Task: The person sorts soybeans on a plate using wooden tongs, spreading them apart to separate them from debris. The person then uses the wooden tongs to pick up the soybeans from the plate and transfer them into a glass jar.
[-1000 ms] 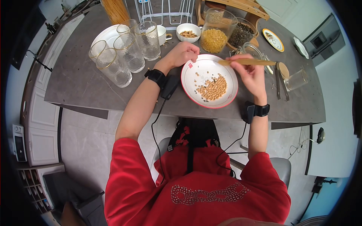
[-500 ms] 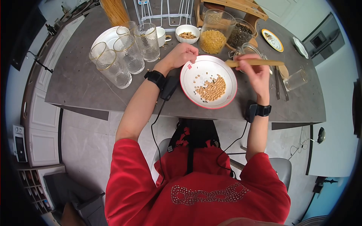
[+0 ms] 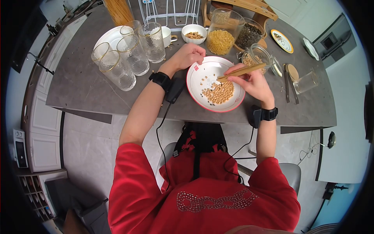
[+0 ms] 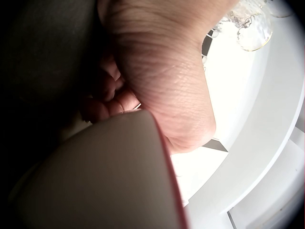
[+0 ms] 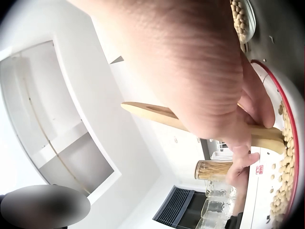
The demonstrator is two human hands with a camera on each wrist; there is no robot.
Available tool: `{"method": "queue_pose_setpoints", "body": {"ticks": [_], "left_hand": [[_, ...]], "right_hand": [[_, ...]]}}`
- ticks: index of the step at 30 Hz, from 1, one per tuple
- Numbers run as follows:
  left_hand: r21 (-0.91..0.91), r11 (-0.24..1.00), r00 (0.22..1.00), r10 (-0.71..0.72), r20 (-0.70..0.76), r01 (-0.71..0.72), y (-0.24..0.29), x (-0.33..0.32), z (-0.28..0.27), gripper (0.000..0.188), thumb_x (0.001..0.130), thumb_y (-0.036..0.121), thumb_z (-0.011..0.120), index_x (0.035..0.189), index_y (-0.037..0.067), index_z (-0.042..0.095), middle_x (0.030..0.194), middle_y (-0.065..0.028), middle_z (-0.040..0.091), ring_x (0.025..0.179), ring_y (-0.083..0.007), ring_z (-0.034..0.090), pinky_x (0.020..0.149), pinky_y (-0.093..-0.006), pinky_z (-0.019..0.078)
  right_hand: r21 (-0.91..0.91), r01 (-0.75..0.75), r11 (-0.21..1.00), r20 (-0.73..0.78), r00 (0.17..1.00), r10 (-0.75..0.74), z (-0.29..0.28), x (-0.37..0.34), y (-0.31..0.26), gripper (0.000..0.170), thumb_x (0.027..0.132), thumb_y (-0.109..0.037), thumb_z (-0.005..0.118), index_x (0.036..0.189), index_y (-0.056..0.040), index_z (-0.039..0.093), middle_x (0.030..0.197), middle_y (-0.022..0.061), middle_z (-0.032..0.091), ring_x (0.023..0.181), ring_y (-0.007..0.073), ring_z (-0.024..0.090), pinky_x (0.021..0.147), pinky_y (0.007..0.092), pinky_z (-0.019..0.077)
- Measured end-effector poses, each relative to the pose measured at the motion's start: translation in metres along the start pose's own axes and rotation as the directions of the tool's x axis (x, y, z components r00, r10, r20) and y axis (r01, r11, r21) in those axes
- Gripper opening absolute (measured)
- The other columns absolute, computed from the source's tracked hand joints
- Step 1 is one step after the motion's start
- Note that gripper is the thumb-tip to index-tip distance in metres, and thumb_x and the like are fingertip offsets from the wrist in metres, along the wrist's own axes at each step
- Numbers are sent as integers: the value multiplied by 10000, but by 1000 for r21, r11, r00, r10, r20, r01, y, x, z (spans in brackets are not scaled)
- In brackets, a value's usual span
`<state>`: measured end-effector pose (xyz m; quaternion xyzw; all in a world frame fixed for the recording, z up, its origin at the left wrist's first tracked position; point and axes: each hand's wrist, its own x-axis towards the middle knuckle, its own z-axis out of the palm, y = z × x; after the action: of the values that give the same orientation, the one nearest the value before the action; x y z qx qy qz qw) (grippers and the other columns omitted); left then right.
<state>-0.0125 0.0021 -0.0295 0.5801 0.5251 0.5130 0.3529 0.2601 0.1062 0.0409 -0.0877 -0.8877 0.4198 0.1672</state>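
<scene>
"Well, where are the tongs (image 3: 246,70)?"
"Over the plate (image 3: 209,71), near its beans (image 3: 220,93), pinched by the right hand (image 3: 254,83); left hand (image 3: 190,57) pinches the plate's edge. Picking seems underway; next probably needs light squeezing."

Beans (image 3: 219,93) lie in the plate (image 3: 213,66) on the counter (image 3: 93,91). Glasses (image 3: 134,55) stand left of the plate, a bowl (image 3: 194,41) behind it, a lone glass (image 3: 307,82) farther right.
</scene>
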Motion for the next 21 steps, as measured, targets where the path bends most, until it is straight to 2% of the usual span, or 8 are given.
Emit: {"method": "queue_pose_setpoints", "body": {"ticks": [3, 5, 6, 8, 9, 13, 16, 21], "left_hand": [[10, 1000, 1000, 11, -2, -11, 1, 0, -1, 73, 718, 63, 607, 682, 21, 559, 617, 39, 539, 577, -32, 469, 526, -236, 322], [8, 1000, 1000, 10, -6, -9, 1, -1, 0, 74, 717, 62, 607, 681, 20, 558, 619, 39, 538, 579, -32, 462, 527, -237, 318], [9, 1000, 1000, 9, -4, -9, -1, 0, -1, 73, 718, 61, 605, 680, 20, 559, 619, 41, 536, 578, -31, 459, 527, -238, 316], [11, 1000, 1000, 9, 2, -9, -1, 0, -1, 72, 719, 60, 604, 680, 20, 559, 619, 42, 533, 578, -30, 456, 526, -239, 313], [9, 1000, 1000, 7, 6, -7, 0, 0, -1, 71, 721, 60, 602, 681, 19, 560, 621, 42, 532, 581, -30, 457, 529, -239, 315], [9, 1000, 1000, -8, 14, 8, 0, 1, -3, 103, 735, 76, 625, 678, -3, 590, 618, 23, 566, 606, -40, 511, 564, -234, 365], [1, 1000, 1000, -2, 13, 2, -3, 2, -3, 102, 736, 75, 625, 679, -3, 593, 619, 21, 568, 607, -40, 514, 563, -233, 367], [-2, 1000, 1000, 14, 2, -14, -2, 1, -1, 81, 723, 59, 605, 676, 19, 553, 625, 44, 528, 590, -28, 460, 533, -241, 315]], "right_hand": [[-72, 72, 995, -92, 993, -78, -5, -1, 2, 136, 946, -37, 731, 1079, -12, 729, 989, 39, 745, 854, 91, 690, 727, 254, 560], [84, 200, 976, -526, 841, -127, -11, 0, 15, 113, 971, -52, 706, 1071, 0, 707, 989, 61, 741, 811, 118, 688, 744, 268, 554], [84, 202, 976, -524, 842, -129, -19, 1, 24, 113, 971, -52, 706, 1071, 0, 707, 989, 61, 741, 811, 118, 688, 744, 268, 554], [2, 319, 948, -851, 498, -166, -35, 0, 37, 120, 990, -86, 693, 1063, 9, 681, 983, 96, 734, 770, 147, 682, 748, 277, 547], [0, 317, 949, -853, 495, -165, -35, -1, 36, 120, 990, -86, 693, 1063, 9, 681, 983, 96, 734, 770, 147, 682, 748, 277, 547], [99, 321, 942, -751, 645, -141, -33, -9, 26, 138, 994, -95, 690, 1070, 19, 669, 1016, 126, 723, 801, 166, 687, 749, 289, 560], [321, 160, 933, -357, 933, -38, -26, -9, 22, 132, 976, -48, 696, 1087, 19, 674, 1030, 99, 720, 937, 159, 690, 811, 288, 574], [191, 31, 981, -145, 989, -3, -19, -7, 21, 134, 949, -33, 725, 1077, 1, 706, 1043, 49, 721, 948, 107, 688, 798, 245, 561]]}}
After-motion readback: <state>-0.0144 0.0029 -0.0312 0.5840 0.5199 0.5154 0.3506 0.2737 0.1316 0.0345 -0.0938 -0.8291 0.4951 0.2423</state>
